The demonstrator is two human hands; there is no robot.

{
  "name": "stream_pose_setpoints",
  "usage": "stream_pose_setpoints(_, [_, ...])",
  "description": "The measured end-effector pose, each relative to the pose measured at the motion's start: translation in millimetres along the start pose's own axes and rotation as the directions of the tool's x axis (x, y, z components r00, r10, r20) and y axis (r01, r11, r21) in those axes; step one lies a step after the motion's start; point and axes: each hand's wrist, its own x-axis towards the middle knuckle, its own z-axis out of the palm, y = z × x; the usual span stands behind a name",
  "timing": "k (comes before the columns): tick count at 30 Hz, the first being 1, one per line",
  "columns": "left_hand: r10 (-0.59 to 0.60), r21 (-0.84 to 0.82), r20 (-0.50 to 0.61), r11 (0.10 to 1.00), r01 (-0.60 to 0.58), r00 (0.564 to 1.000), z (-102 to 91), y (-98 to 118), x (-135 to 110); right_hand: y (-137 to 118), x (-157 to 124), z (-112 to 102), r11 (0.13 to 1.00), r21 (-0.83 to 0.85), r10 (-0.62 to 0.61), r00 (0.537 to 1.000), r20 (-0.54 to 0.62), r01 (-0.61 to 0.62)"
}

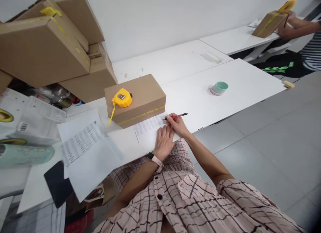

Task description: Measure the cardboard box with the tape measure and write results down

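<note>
My right hand (pixel 177 124) grips a red pen (pixel 181 115), its tip at the right edge of a printed sheet (pixel 147 127). Flat on the lower part of that sheet lies my left hand (pixel 164 141), fingers stretched out, close beside the right one. Behind the paper stands a closed cardboard box (pixel 140 92) with a yellow strip along its side, and the sheet's upper edge meets its base. On the box rests a yellow tape measure (pixel 122 98), its yellow strap hanging over the front edge.
More printed papers (pixel 86 152) overhang the table edge at left, near a dark flat object (pixel 59 184). Large cardboard boxes (pixel 45 52) are piled behind them. A green cup (pixel 220 87) stands on the white table (pixel 190 72). At far right a co-worker's hands hold another box (pixel 269 24).
</note>
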Motion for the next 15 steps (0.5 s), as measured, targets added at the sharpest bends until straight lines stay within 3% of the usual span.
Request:
stream_pose_setpoints(4, [0.015, -0.038, -0.012, 0.999, -0.016, 1.0, -1.6, -1.2, -1.6, 5.1, 2.8, -0.7, 0.991, -0.13, -0.044, 0.998, -0.052, 0.036])
stream_pose_setpoints(9, [0.022, -0.004, -0.007, 1.0, -0.022, 1.0, -2.1, -1.7, -1.6, 5.3, 6.4, -6.2, 0.995, -0.097, -0.04, 0.998, -0.056, 0.034])
stream_pose_setpoints(15, [0.02, -0.008, 0.007, 1.0, -0.02, 1.0, -2.3, -1.0, -0.9, 11.0, 7.7, -7.4, 0.982, -0.185, -0.081, 0.982, -0.172, 0.049])
